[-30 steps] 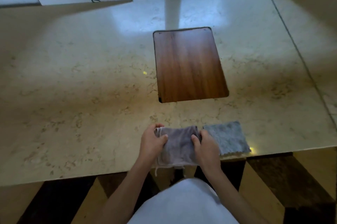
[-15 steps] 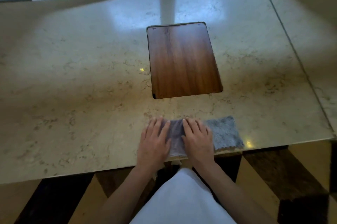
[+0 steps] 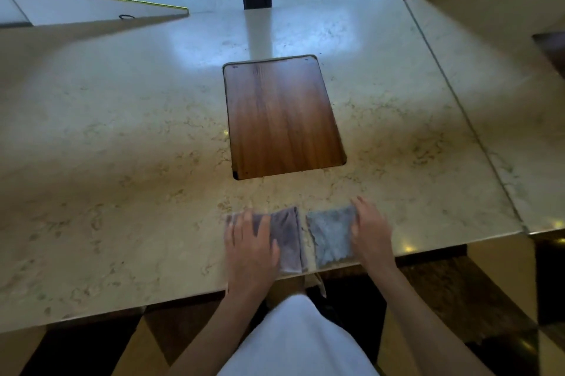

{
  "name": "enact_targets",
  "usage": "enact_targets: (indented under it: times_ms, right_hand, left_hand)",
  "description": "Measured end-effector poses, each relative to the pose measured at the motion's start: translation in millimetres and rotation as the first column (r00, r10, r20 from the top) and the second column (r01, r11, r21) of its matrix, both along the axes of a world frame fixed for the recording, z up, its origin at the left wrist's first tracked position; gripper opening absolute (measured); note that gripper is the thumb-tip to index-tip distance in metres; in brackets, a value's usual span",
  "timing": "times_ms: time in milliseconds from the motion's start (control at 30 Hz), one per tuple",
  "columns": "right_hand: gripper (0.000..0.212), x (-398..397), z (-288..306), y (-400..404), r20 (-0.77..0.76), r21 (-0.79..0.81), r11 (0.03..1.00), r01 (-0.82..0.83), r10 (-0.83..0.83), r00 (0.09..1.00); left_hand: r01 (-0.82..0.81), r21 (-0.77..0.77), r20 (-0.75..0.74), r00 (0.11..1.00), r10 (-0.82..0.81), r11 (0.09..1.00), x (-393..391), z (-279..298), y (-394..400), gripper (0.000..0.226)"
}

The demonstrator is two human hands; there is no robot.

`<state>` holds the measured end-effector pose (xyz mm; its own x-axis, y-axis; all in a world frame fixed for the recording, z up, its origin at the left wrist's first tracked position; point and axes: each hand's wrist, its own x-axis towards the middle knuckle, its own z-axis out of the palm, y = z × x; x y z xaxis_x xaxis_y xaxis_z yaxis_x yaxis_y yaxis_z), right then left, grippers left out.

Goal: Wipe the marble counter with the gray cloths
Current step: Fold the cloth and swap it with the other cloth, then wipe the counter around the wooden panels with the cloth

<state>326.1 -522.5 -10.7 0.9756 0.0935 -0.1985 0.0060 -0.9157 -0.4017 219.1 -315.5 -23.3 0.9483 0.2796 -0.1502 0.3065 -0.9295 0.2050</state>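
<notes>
Overall, item one: marble counter (image 3: pixel 122 161), beige with darker veining, filling most of the head view; its near edge runs across at 6 o'clock, and a seam at 3 o'clock divides it from a second slab (image 3: pixel 504 85).

Item two: wooden panel (image 3: pixel 282 115), brown, rectangular with rounded corners, set flush into a cut-out in the counter just above centre. Nothing lies on it. No container proper is in view.

Item three: white board (image 3: pixel 76 8) with a thin yellow edge, lying at 10 o'clock at the far side of the counter, a small dark loop on it.

Item four: white garment (image 3: pixel 299 342), at 6 o'clock below the counter edge, between the two forearms.

Item five: left cloth (image 3: pixel 287 238), gray with a purplish cast, smooth, folded, lying flat at the near edge of the counter, at 6 o'clock from the wooden panel. A loose corner of fabric hangs over the edge beneath it.

Item six: right cloth (image 3: pixel 331 238), gray, mottled and coarser in texture, folded, flat on the counter just beside the left cloth, a narrow strip of marble showing between them.

Item seven: left hand (image 3: pixel 252 244), palm down, fingers spread and extended, pressing flat on the left half of the left cloth; not gripping. Motion-blurred.

Item eight: right hand (image 3: pixel 371 232), palm down, fingers extended toward 11 o'clock, lying flat on the right edge of the right cloth; not gripping.
</notes>
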Motion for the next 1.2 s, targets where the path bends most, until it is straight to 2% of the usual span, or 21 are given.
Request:
enact_targets:
  times_ms: [100,233,333,433,500,600,700,833,1033,1100,1200]
  right_hand:
    - [0.040,22,1,-28,-0.035,0.025,0.999,-0.022,0.023,0.999]
    - [0.045,37,-2,-40,-0.125,0.041,0.991,-0.126,0.130,0.984]
    - [0.042,45,-8,-44,-0.162,0.068,0.986,-0.153,0.162,0.973]
    - [0.025,51,-11,-48,-0.172,0.073,0.988,-0.135,0.146,0.974]
    - [0.015,55,-12,-48,-0.203,0.082,0.992,-0.097,0.112,0.973]
    - [0.010,60,-11,-50,-0.277,0.259,0.964,0.065,0.010,0.961]
    - [0.010,56,-3,-53,-0.279,0.461,0.874,0.152,-0.020,0.960]
    - [0.025,47,15,-38,-0.241,0.607,0.789,0.092,0.073,0.968]
    - [0.002,17,31,40,-0.081,0.606,0.793,-0.069,0.147,0.986]
    - [0.001,-1,31,77,-0.075,0.620,0.780,-0.087,0.169,0.983]
    - [0.005,-34,30,136,-0.112,0.631,0.773,-0.071,0.182,0.977]
  left_hand:
    - [0.081,-0.068,0.111,0.991,-0.073,0.994,31,10,-30,0.036]
    - [0.117,-0.165,0.080,0.991,-0.105,0.979,62,17,-62,0.027]
    - [0.029,-0.146,-0.004,1.000,-0.029,0.989,80,14,-71,0.023]
    - [-0.099,-0.190,-0.074,0.994,0.086,0.977,91,13,-73,0.016]
    - [-0.127,-0.208,-0.101,0.989,0.108,0.970,94,12,-74,0.014]
    - [-0.188,-0.304,-0.112,0.981,0.161,0.934,95,13,-72,0.016]
    - [-0.305,-0.536,-0.081,0.947,0.312,0.787,88,14,-65,0.019]
    - [-0.321,-0.743,-0.049,0.901,0.430,0.587,70,26,-46,0.025]
    - [-0.279,-0.881,-0.004,0.812,0.583,0.382,20,34,18,0.006]
    - [-0.236,-0.917,0.012,0.791,0.611,0.323,0,32,50,0.008]
    - [-0.254,-0.938,-0.046,0.763,0.645,0.234,-33,26,104,0.008]
